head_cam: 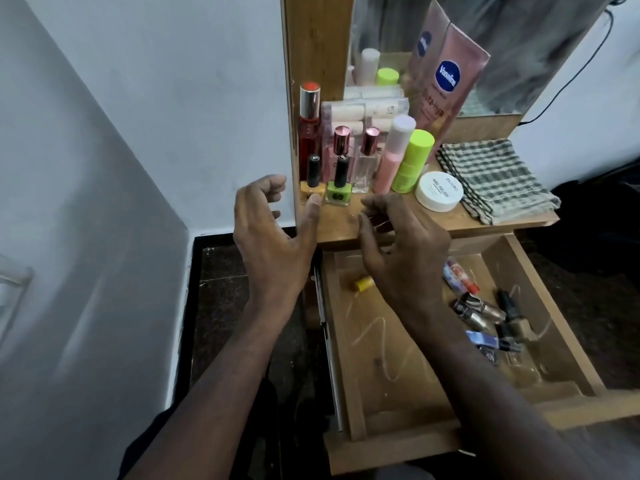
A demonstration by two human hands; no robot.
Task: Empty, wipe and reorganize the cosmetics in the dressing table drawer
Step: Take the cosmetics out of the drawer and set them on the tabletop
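- A pulled-out light wooden drawer (349, 344) of the dressing table stands half emptied, its floor streaked with pale scribbled marks; it sits directly below the wooden shelf top (341, 225) and has not yet been wiped.
- A folded green-and-white checked cloth (498, 180) lies on the shelf top, to the right of the drawer's rear edge; soft and light, it could be picked up anywhere by a loose pinch.
- Tall bottles and tubes already crowd the shelf above the drawer's left rear corner, among them a green square nail polish bottle with a black cap (338, 188) and a round white jar (439, 191).
- A heap of small dark and metallic cosmetics tubes and bottles (491, 322) remains in the drawer's right side; these look light, hard and slick, the glass ones likely breakable, best taken around the body a few at a time.
- A small yellow cap-like piece (363, 283) lies alone near the drawer's rear left.
- The left hand (273, 233) hovers beside the shelf's left edge, fingers loosely curled, holding nothing.
- The right hand (398, 247) hangs above the drawer's rear edge, fingers spread and relaxed, gripping nothing.
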